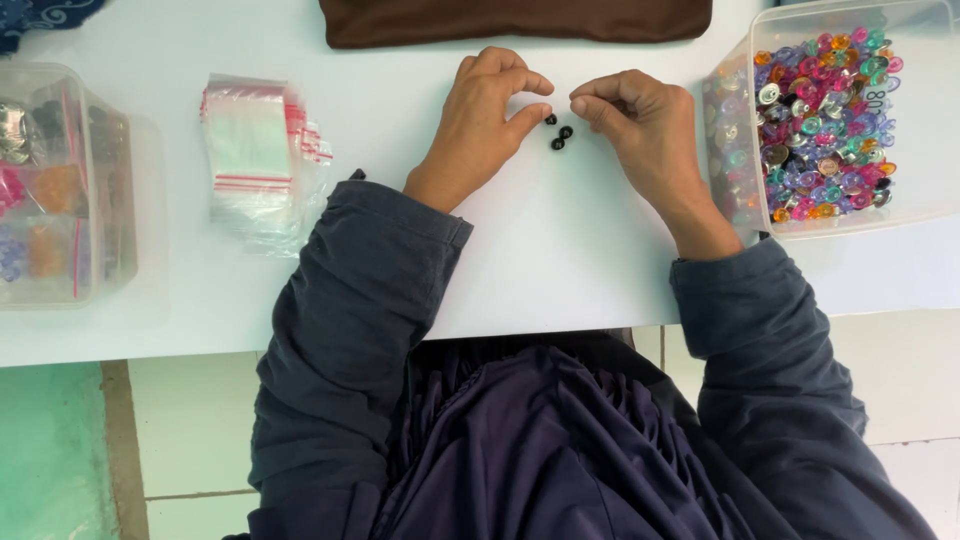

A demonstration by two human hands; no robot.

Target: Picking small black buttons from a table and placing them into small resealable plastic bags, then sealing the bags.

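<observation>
Left hand [487, 118]: rests on the white tabletop [560, 250], fingers curled, thumb tip beside the black beads; grasping nothing that shows.
Right hand [640, 125]: fingertips pinched together just right of the beads; whether something sits in the pinch cannot be told.
Black beads [558, 133]: three small round ones, lying on the tabletop between both hands.
Zip bags [255, 150]: stack of small clear bags with red seal strips, left of the left hand.
Right tub [915, 120]: clear plastic, full of multicoloured beads.
Left tub [100, 180]: clear, holding filled bags, pink and orange.
Brown cloth [515, 20]: folded at the far edge.
</observation>
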